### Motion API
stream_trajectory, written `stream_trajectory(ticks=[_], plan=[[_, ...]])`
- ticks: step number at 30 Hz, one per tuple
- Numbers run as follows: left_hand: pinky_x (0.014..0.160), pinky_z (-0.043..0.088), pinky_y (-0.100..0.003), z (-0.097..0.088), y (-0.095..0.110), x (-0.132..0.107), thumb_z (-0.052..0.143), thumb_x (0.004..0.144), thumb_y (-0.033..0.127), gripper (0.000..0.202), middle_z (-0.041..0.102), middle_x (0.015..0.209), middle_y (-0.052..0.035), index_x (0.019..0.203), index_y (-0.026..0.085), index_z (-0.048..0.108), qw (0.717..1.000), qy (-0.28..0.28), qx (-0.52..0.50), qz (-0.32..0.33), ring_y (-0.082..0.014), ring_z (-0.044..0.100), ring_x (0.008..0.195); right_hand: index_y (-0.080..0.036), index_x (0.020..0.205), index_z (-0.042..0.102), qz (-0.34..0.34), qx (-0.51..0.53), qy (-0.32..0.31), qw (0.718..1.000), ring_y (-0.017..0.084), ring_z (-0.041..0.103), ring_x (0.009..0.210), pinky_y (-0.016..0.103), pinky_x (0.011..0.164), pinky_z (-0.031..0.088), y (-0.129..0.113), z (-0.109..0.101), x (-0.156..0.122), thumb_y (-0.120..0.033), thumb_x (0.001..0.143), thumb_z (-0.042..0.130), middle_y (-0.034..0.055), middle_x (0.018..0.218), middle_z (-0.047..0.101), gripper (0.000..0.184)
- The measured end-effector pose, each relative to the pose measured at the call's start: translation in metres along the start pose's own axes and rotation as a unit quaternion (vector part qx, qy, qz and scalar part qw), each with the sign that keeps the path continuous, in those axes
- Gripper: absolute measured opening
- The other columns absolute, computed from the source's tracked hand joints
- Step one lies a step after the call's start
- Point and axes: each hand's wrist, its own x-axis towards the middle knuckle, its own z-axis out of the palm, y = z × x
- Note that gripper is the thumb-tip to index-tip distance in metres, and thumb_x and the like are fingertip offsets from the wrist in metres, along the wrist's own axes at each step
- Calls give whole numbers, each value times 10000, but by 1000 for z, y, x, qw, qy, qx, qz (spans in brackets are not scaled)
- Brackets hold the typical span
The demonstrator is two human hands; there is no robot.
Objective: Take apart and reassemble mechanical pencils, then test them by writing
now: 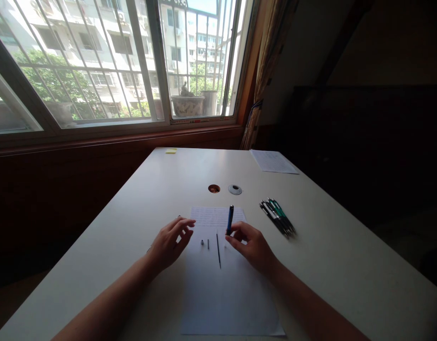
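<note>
My right hand (pixel 252 244) pinches the lower end of a blue pen barrel (pixel 230 219), which points away from me above a white sheet of paper (pixel 225 284). My left hand (pixel 172 241) hovers at the sheet's left edge with its fingers apart and slightly curled, holding nothing I can see. Between the hands, on the paper, lie a thin dark ink refill (pixel 218 249) and two small pen parts (pixel 204 243).
A bundle of several pens (pixel 278 217) lies to the right on the white table (pixel 133 203). Farther back are a cable hole (pixel 214 188), its grey cap (pixel 235 190), another sheet (pixel 274 161) and a yellow sticky note (pixel 171 151). A window runs behind.
</note>
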Motion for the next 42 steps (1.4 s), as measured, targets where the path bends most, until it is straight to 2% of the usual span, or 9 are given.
stream_trajectory(ticks=[6, 9, 13, 20, 27, 33, 42], plan=[[661, 585, -254, 2, -4, 0, 531, 968, 181, 331, 639, 1033, -81, 1295, 185, 479, 1000, 9, -14, 21, -113, 635, 752, -232, 1044, 643, -64, 11, 20, 998, 149, 570, 708, 290, 630, 506, -7, -4, -1, -246, 927, 598, 39, 950, 608, 127], [644, 595, -244, 4, -8, 0, 573, 957, 200, 442, 650, 1004, -73, 1372, 188, 422, 998, 16, -20, 55, -111, 637, 742, -247, 1070, 672, -82, 11, 9, 997, 151, 563, 717, 297, 638, 516, -8, -3, -1, -252, 929, 606, 42, 959, 598, 156], [664, 596, -253, 4, -8, -2, 614, 939, 222, 541, 655, 1006, -74, 1427, 196, 382, 996, -3, -19, 84, -105, 626, 715, -260, 1113, 679, -91, 13, -15, 996, 147, 552, 704, 297, 628, 529, -7, -1, -2, -239, 923, 620, 40, 960, 589, 199], [751, 580, -279, 1, -4, -2, 594, 948, 204, 430, 654, 1036, -80, 1367, 243, 507, 992, -46, 35, 116, -146, 649, 844, -263, 1133, 669, -120, 10, -26, 992, 148, 567, 727, 296, 630, 547, -5, 0, -3, -222, 925, 619, 42, 974, 590, 218], [730, 566, -266, 0, -3, -1, 595, 945, 195, 348, 667, 983, -73, 1291, 228, 582, 991, -30, 60, 116, -149, 650, 835, -267, 1169, 623, -134, -3, -5, 991, 142, 582, 719, 301, 658, 555, -3, 1, -3, -201, 924, 617, 36, 980, 610, 254], [727, 560, -265, 0, -4, -1, 584, 949, 184, 343, 681, 980, -82, 1290, 219, 586, 992, -11, 71, 106, -148, 650, 822, -239, 1063, 607, -103, -14, 34, 994, 144, 589, 691, 301, 671, 527, -4, -2, -4, -184, 885, 650, 12, 893, 627, 192], [702, 556, -261, -1, -2, -1, 561, 963, 211, 326, 686, 940, -88, 1287, 205, 591, 991, -4, 71, 109, -149, 650, 790, -238, 999, 613, -88, -6, 42, 995, 149, 590, 693, 293, 673, 516, -5, -3, -4, -187, 885, 634, 3, 851, 629, 127]])
